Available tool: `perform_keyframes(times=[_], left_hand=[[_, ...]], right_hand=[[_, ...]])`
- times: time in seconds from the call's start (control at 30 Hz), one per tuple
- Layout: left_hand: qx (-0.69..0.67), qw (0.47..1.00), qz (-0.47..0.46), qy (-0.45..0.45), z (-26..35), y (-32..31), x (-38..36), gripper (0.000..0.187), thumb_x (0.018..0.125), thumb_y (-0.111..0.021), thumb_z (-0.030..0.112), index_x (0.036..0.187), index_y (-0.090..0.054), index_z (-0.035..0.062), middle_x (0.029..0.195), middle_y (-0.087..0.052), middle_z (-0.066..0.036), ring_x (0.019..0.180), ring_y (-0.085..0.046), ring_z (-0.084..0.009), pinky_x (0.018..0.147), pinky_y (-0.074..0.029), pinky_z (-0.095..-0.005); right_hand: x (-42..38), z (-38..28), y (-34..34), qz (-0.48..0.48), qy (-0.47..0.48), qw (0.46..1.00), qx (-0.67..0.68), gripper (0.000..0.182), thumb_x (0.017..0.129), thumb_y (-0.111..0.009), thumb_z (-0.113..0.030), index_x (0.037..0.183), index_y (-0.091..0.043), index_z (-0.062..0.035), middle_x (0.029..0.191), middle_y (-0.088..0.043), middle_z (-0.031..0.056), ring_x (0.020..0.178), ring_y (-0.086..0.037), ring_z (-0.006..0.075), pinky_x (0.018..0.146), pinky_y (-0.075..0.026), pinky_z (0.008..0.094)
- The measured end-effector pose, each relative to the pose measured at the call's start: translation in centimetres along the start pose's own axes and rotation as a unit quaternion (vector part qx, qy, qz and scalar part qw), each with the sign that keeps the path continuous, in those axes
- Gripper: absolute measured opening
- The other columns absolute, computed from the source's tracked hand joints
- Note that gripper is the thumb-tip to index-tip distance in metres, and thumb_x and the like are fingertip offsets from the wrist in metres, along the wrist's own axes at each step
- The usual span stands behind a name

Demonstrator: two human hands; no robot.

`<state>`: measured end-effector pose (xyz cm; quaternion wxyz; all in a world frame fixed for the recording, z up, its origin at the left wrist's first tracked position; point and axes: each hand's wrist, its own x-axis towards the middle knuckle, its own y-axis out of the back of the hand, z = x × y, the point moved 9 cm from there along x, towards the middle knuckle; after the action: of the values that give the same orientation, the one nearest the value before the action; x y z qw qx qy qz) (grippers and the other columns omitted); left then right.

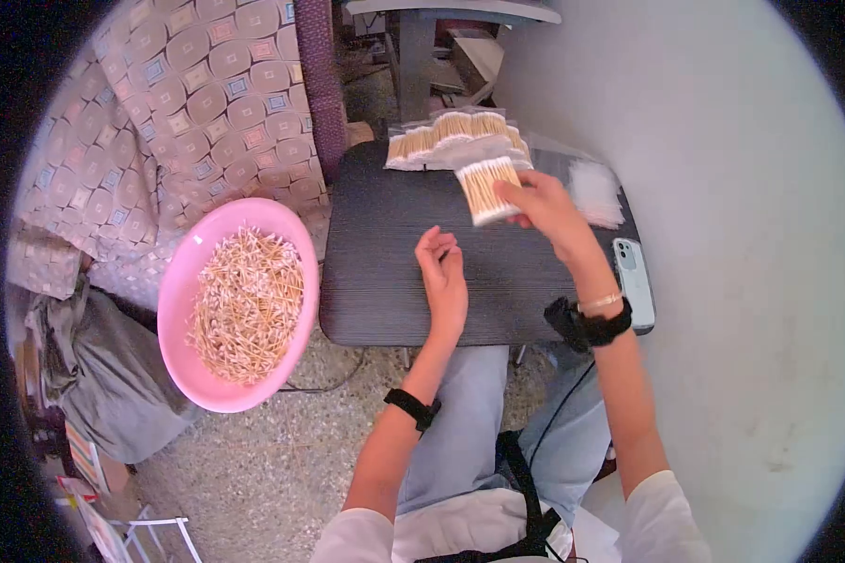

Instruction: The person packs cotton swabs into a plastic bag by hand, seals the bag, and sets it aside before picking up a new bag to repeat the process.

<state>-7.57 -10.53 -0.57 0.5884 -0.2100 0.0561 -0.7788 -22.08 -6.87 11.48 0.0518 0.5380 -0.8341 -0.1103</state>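
My right hand (539,208) grips a flat pack of cotton swabs (488,190) by its right side, above the back part of the black table (376,272). The swabs in it lie side by side with white tips at both ends. Lower and to the left, my left hand (441,272) is over the table with its fingers curled and a little apart, holding nothing. Behind the held pack, several filled clear bags of swabs (455,131) lie in a row along the table's back edge.
A pink basin (172,305) full of loose swabs (249,305) stands left of the table. Clear plastic bags (593,192) lie at the table's back right, with a phone (633,277) at its right edge. A wall (742,281) rises on the right; patterned cloth (216,94) hangs at left.
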Motion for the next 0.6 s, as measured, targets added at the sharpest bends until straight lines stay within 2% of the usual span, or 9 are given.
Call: perform_keyframes(times=[0.07,0.1,0.2,0.23,0.33,0.37,0.47,0.5,0.6], left_hand=[[-0.019,1.0,-0.008,0.001,-0.2,-0.2,-0.1,0.038,0.094,-0.048,0.005,0.129,-0.035,0.0025,0.114,-0.046,-0.011,0.104,-0.048,-0.0184,0.094,-0.039,-0.0304],[-0.041,0.999,-0.001,0.011,0.0,-0.2,-0.1,0.038,0.093,-0.047,0.002,0.129,-0.035,0.0028,0.112,-0.045,-0.011,0.103,-0.048,-0.0173,0.093,-0.04,-0.0286],[-0.053,0.998,0.022,0.016,-0.1,0.2,-0.2,0.039,0.093,-0.046,0.0,0.13,-0.034,0.0049,0.113,-0.046,-0.01,0.1,-0.051,-0.0171,0.092,-0.043,-0.0316],[-0.052,0.998,0.015,0.017,0.0,0.1,-0.2,0.039,0.093,-0.046,0.0,0.13,-0.034,0.0048,0.113,-0.046,-0.01,0.101,-0.051,-0.0171,0.092,-0.043,-0.0318],[-0.065,0.997,0.015,0.028,0.1,0.1,-0.4,0.039,0.093,-0.045,0.0,0.13,-0.034,0.0049,0.113,-0.045,-0.009,0.101,-0.05,-0.0166,0.092,-0.043,-0.0316],[-0.076,0.996,0.023,0.035,0.0,0.2,-0.4,0.04,0.092,-0.045,0.0,0.13,-0.033,0.0051,0.113,-0.045,-0.009,0.101,-0.049,-0.016,0.092,-0.043,-0.0308],[-0.058,0.997,0.05,0.032,0.1,1.1,-0.6,0.043,0.091,-0.046,-0.002,0.131,-0.033,0.0054,0.113,-0.045,-0.008,0.101,-0.047,-0.0145,0.091,-0.041,-0.029],[-0.042,0.997,0.061,0.025,0.3,1.4,-0.5,0.044,0.09,-0.046,-0.002,0.132,-0.033,0.0055,0.112,-0.044,-0.007,0.101,-0.046,-0.014,0.091,-0.04,-0.0284],[-0.079,0.993,0.071,0.06,0.0,1.2,-0.7,0.049,0.09,-0.045,-0.002,0.135,-0.029,0.0063,0.113,-0.044,-0.006,0.099,-0.044,-0.0133,0.091,-0.038,-0.0278]], right_hand=[[2.5,0.5,-2.2,-0.103,-0.07,0.992,0.011,0.038,0.088,-0.063,-0.032,0.108,-0.061,0.0007,0.082,-0.063,0.0014,0.071,-0.057,0.0075,0.06,-0.044,0.0194],[4.1,1.4,-3.5,-0.142,-0.068,0.987,0.013,0.036,0.087,-0.064,-0.031,0.104,-0.062,0.0012,0.08,-0.063,0.0014,0.069,-0.056,0.0073,0.059,-0.043,0.0196],[7.4,1.6,-6.5,-0.155,0.016,0.977,-0.146,0.035,0.086,-0.064,-0.029,0.102,-0.063,0.0025,0.08,-0.063,0.0018,0.068,-0.057,0.0079,0.059,-0.045,0.0209],[8.3,1.5,-7.4,-0.14,0.042,0.976,-0.163,0.035,0.085,-0.064,-0.028,0.1,-0.063,0.0036,0.079,-0.063,0.0029,0.068,-0.058,0.0089,0.056,-0.046,0.0229],[11.0,2.2,-9.9,-0.099,-0.007,0.982,-0.163,0.036,0.085,-0.064,-0.03,0.097,-0.064,0.0036,0.079,-0.063,0.0045,0.065,-0.058,0.009,0.053,-0.046,0.0235],[11.1,2.2,-11.0,-0.11,-0.032,0.989,-0.091,0.039,0.084,-0.066,-0.027,0.101,-0.06,0.007,0.075,-0.063,0.0058,0.063,-0.06,0.0108,0.052,-0.047,0.0259],[13.6,2.2,-13.8,-0.048,-0.004,0.996,-0.069,0.047,0.083,-0.067,-0.023,0.11,-0.05,0.0099,0.082,-0.063,0.0108,0.063,-0.062,0.0131,0.053,-0.049,0.0278],[15.1,2.2,-14.6,-0.01,0.082,0.989,-0.127,0.053,0.083,-0.066,-0.017,0.119,-0.038,0.0092,0.091,-0.062,0.0217,0.068,-0.066,0.0222,0.057,-0.051,0.0346],[16.3,0.1,-16.6,0.067,0.176,0.959,-0.213,0.045,0.077,-0.064,-0.01,0.107,-0.037,0.0092,0.081,-0.061,0.0292,0.075,-0.063,0.043,0.069,-0.051,0.0469]])
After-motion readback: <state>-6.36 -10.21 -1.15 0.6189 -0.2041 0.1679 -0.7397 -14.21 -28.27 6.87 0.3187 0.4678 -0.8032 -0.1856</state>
